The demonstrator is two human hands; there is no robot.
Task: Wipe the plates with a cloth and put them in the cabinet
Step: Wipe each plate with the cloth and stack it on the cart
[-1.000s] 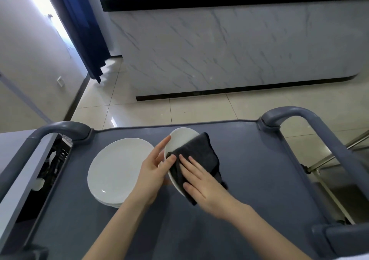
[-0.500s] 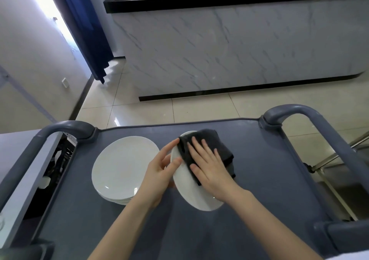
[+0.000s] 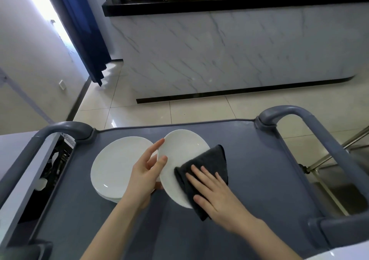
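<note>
Since half a second ago, we've swept the dark grey cloth (image 3: 207, 166) down from the far edge of the white plate (image 3: 179, 154) to its near right side, and the far half of the plate's face now shows bare. The plate is tilted up off the cart top, its face turned towards us, just right of the stack. Our right hand (image 3: 216, 196) lies flat on the folded cloth, fingers straight and spread, pressing it against the plate; the thumb sits at the cloth's near edge. Our left hand (image 3: 143, 177) grips the plate by its left rim: thumb on the face, index finger stretched up along the edge, the other fingers curled behind.

Just left of it, partly behind our left hand, we've got the stack of white plates (image 3: 116, 166) lying flat on the grey cart (image 3: 263, 180). Curved handles rise at the cart's far corners, the left handle (image 3: 61, 129) and the right handle (image 3: 289, 111). Beyond the cart we see glossy cream floor tiles (image 3: 199, 110), then a marble-fronted counter (image 3: 219, 50) with a black top, and a blue curtain (image 3: 83, 30) hanging by the bright opening at far left.
</note>
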